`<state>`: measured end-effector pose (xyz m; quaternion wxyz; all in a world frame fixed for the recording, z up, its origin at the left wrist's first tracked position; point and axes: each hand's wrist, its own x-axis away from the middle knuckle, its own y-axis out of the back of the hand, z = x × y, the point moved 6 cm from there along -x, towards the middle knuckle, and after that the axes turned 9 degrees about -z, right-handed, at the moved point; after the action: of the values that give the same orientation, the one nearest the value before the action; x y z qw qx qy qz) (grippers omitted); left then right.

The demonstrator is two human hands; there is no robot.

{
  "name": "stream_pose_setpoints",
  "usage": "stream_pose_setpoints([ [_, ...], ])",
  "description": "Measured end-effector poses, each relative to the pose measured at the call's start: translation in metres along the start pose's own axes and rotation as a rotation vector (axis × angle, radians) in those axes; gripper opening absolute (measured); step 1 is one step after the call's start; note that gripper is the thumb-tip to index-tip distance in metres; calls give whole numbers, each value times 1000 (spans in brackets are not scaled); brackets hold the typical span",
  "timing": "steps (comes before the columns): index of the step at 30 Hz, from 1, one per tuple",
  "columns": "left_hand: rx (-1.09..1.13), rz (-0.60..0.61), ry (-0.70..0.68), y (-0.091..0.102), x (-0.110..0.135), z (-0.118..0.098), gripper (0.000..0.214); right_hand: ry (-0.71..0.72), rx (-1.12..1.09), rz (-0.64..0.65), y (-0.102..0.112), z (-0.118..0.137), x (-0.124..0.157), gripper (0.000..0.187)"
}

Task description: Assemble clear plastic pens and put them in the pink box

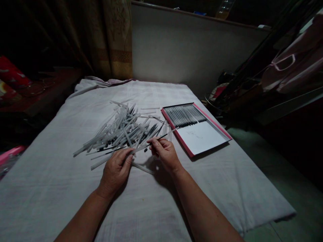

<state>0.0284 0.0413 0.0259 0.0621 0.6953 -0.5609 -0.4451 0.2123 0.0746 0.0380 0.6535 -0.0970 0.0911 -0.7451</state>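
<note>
Comes to one left hand [116, 169] and one right hand [165, 154], two in all. Adds one translucent tube [139, 149] in the left and one thin dark rod [162, 136] in the right. Includes one heap of tubes and rods [121, 129], dozens, too tangled to number; one black cap [145, 150] outside it; one open box [181, 139]; one row of dark-tipped sticks [184, 115], over twenty; one curtain [118, 33]; one bottle [224, 10].
</note>
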Motion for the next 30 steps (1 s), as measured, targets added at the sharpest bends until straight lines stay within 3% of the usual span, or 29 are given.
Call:
stream_pose_setpoints([
  [7, 14, 10, 18, -2, 0, 2, 30, 38, 64, 29, -1, -6, 2, 36],
  [14, 90, 46, 98, 0, -2, -4, 29, 28, 150, 158, -11, -14, 9, 37],
  [18, 169, 39, 206, 5, -3, -6, 26, 101, 217, 135, 1, -12, 2, 37],
  [21, 187, 0, 258, 9, -3, -4, 27, 322, 504, 26, 15, -3, -3, 22],
  [24, 189, -1, 272, 8, -2, -2, 28, 492, 898, 81, 11, -1, 0, 20],
  [30, 114, -80, 128, 10, -4, -2, 27, 459, 1419, 304, -10, -13, 7, 21],
])
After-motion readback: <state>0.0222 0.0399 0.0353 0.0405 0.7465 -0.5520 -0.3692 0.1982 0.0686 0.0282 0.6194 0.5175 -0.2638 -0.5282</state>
